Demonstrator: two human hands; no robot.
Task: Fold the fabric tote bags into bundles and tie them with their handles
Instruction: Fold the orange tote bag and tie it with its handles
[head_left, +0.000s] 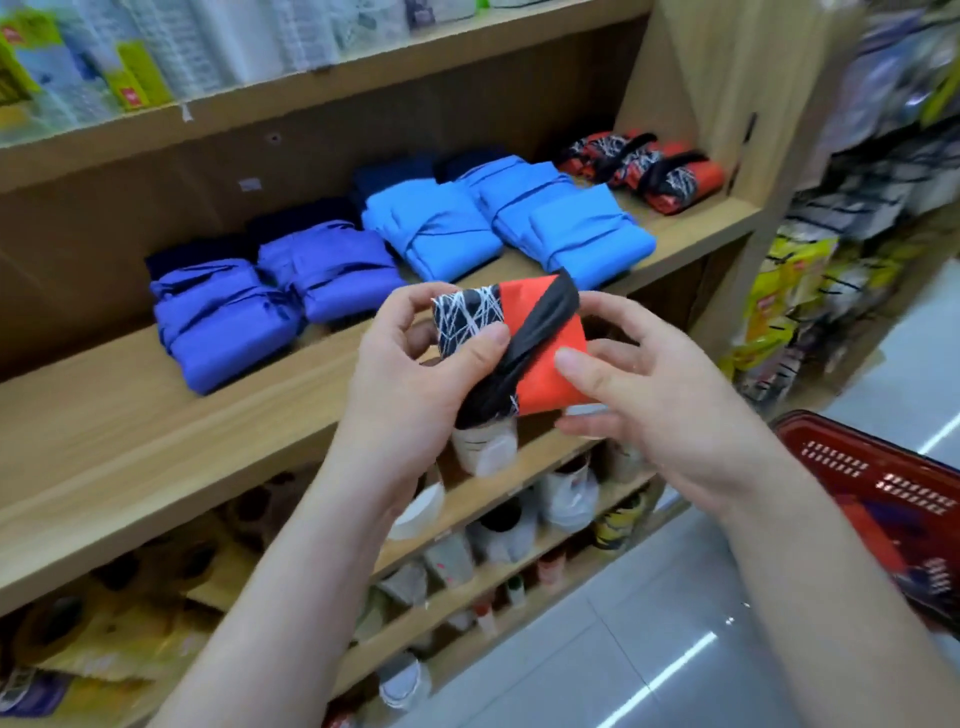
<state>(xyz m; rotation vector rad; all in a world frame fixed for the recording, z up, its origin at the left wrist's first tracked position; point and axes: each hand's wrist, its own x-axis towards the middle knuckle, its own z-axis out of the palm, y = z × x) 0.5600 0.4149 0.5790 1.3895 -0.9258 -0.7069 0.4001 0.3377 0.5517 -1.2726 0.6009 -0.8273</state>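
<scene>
At the frame's centre, both hands, the left hand (415, 364) and right hand (639, 395), are pinching the bundle (540, 338) with curled fingers; soft and light, it is probably best gripped by its black handle (524, 348).

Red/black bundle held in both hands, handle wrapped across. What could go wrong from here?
1. The black handle crosses the red and black bundle diagonally with no knot visible; it could slip off a corner and let the folds open.
2. The left hand and right hand pinch it in mid-air in front of the shelf; a regrip might drop it.
</scene>
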